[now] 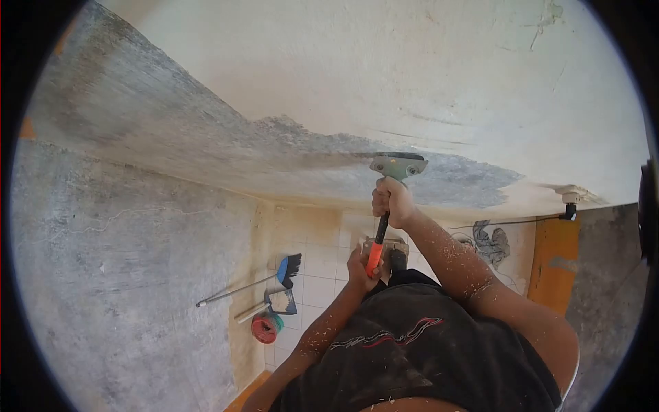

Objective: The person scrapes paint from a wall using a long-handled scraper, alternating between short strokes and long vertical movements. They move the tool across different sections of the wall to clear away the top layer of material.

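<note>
A scraper with a wide green head and a black and orange handle touches the wall where pale paint meets bare grey plaster. My right hand wraps round its upper part, just below the head. Lower down, my left hand grips the orange end of the handle. Small pale flakes cling to both forearms.
A blue and black broom, a dustpan and a red and green basket are on the tiled floor at lower left. A socket with a black plug is on the wall at right. Grey cloth lies below.
</note>
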The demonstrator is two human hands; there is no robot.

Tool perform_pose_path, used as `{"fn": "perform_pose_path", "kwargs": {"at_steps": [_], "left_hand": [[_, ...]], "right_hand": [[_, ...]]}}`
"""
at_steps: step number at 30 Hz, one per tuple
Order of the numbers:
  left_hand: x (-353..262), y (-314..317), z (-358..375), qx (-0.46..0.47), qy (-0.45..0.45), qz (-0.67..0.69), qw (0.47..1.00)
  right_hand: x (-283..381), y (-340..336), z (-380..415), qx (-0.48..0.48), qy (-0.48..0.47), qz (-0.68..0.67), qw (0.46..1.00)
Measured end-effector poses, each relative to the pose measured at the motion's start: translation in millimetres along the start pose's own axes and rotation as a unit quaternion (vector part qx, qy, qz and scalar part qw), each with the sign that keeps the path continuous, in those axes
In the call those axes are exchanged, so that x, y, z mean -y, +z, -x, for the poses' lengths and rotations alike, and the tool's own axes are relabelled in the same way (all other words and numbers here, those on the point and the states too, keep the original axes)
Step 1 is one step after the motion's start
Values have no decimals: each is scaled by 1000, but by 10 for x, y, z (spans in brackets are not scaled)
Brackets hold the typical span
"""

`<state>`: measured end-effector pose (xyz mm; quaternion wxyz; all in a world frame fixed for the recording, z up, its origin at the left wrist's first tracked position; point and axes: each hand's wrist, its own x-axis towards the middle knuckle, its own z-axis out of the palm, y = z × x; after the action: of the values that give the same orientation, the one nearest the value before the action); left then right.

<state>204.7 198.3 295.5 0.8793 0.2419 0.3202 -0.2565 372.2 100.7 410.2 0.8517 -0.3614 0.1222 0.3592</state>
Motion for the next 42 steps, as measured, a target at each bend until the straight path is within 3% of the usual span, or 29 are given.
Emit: {"fn": "perform_pose_path", "kwargs": {"at_steps": [2,5,7,9,11,13,18,21,25,27,29,31,32,35,37,39,40,41,42], "left_hand": [[-43,273,208,-44,29,132,990],[-76,316,272,-43,91,149,984],[-21,225,236,-19,105,121,987],[83,142,157,-85,58,-43,994],[98,164,102,-83,59,-39,994],[56,265,146,-151,109,-95,978],[138,245,124,-159,106,-126,973],[123,206,1,-102,119,-126,980],[84,184,82,-125,121,-160,972],[151,249,55,-190,84,-124,970],[125,297,41,-158,84,-127,976],[65,426,91,-188,157,-174,954],[-20,413,116,-156,138,-187,960],[46,284,41,-178,93,-192,961],[228,164,-47,-171,111,-213,956],[236,305,25,-110,83,-169,976],[203,391,-15,-220,133,-192,947],[163,282,2,-183,123,-204,954],[145,272,83,-148,114,-205,961]], "right_hand": [[64,70,47,30,14,2,999],[141,166,62,45,45,-8,998],[76,99,7,41,42,-4,998],[33,49,28,37,40,-4,999],[100,29,31,55,57,5,997],[119,120,58,36,59,-1,998],[67,48,33,26,56,-1,998],[185,98,39,10,59,9,998],[115,54,19,45,71,-17,996],[52,-6,6,31,60,-11,998],[134,33,31,24,52,-1,998],[248,180,143,48,26,-31,998],[210,139,159,44,29,-35,998],[163,23,45,81,29,-21,996],[60,-102,67,-4,55,3,998],[157,-87,92,21,76,-4,997],[179,-21,94,29,45,1,999],[170,7,139,33,20,5,999],[218,29,151,34,57,-12,998]]}}
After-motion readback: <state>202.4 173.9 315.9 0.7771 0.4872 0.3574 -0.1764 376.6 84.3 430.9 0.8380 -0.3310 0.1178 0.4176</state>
